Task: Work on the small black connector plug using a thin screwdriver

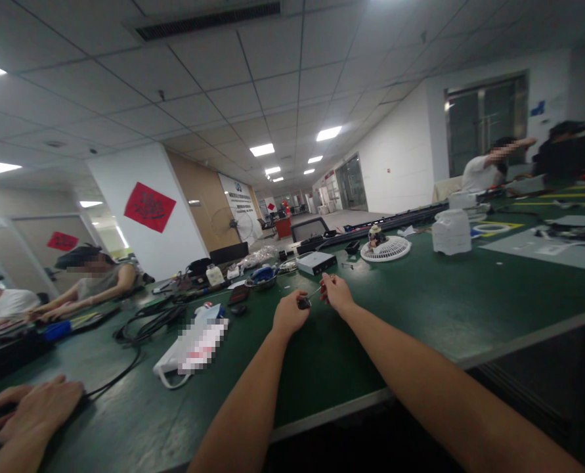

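Both hands meet above the near middle of the green table. My left hand (290,315) is closed around a small black part (303,303), most of it covered by the fingers. My right hand (337,293) grips what looks like a screwdriver (314,293); its thin metal shaft points left at the black part. Whether the tip touches the part is too small to tell. Just beyond the hands sits a grey-white box (316,263) with a dark-marked front. A white fan grille (385,248) with a motor on top lies farther right.
A white plastic container (451,232) stands on the right. Left of my hands are a white bag (194,348), black cables (149,322), a dark phone-like slab (238,294) and a blue item in a bowl (262,276). A co-worker's hands (46,407) rest at the lower left.
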Tool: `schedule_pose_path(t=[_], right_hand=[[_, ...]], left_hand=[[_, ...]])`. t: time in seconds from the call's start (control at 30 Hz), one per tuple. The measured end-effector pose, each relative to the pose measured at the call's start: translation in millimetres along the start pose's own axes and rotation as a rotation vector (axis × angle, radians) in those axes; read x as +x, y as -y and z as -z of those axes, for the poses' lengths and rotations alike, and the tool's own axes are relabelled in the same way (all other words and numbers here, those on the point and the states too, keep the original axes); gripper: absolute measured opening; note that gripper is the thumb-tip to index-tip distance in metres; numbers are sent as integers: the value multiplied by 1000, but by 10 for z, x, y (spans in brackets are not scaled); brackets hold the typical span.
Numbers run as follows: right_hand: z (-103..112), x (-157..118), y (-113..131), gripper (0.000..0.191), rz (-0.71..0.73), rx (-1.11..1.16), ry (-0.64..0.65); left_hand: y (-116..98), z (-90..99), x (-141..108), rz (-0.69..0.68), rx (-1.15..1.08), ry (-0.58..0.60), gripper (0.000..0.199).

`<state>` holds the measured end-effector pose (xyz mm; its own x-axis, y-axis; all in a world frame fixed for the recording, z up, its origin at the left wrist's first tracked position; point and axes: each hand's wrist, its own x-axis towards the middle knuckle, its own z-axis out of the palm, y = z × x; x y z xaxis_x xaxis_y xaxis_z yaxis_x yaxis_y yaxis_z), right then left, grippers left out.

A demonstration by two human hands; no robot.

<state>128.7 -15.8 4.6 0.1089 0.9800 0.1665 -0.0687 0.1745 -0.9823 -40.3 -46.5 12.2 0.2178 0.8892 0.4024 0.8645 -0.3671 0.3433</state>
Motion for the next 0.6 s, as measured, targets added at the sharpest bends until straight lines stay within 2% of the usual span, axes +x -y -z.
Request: schedule_pose_path(t=[0.2,0.6], right_hand=[[4,-15,1,24,4,7,-13],[-11,-41,11,25,56,64,48]], left_hand=[[-3,7,-4,4,5,1,33],[27,-16,11,-5,18,-11,33]])
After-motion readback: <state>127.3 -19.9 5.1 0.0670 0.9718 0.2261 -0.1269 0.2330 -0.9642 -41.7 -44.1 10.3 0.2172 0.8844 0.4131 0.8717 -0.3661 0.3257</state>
